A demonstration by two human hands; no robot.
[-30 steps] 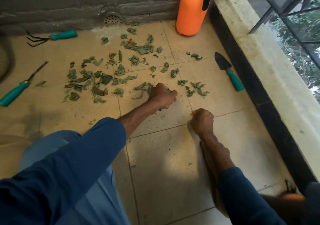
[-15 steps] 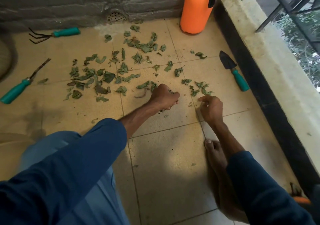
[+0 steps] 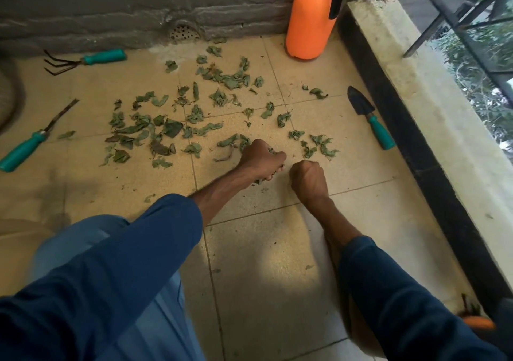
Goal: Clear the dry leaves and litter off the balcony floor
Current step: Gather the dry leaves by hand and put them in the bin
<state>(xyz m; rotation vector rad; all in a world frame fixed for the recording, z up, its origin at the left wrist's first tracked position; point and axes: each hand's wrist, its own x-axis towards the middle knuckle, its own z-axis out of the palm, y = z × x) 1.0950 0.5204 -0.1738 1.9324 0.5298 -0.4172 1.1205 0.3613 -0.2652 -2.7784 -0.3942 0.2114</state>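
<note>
while l hand (image 3: 261,161) fingers clench leaves (image 3: 273,152) at floor (image 3: 263,249), r hand (image 3: 308,177) fingers curled beside, contents unclear.

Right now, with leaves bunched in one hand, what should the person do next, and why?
Probably reach the right hand to the small leaf cluster just beyond it: it lies nearest, and the left hand grips a bunch. Whether the curled right hand holds anything is hidden.

1. Left sleeve (image 3: 125,263): dark blue, long, plain cloth; ends short of the wrist, forearm bare.
2. Right sleeve (image 3: 402,291): same dark blue, same cut.
3. Trousers (image 3: 83,238): light blue, plain.
</note>
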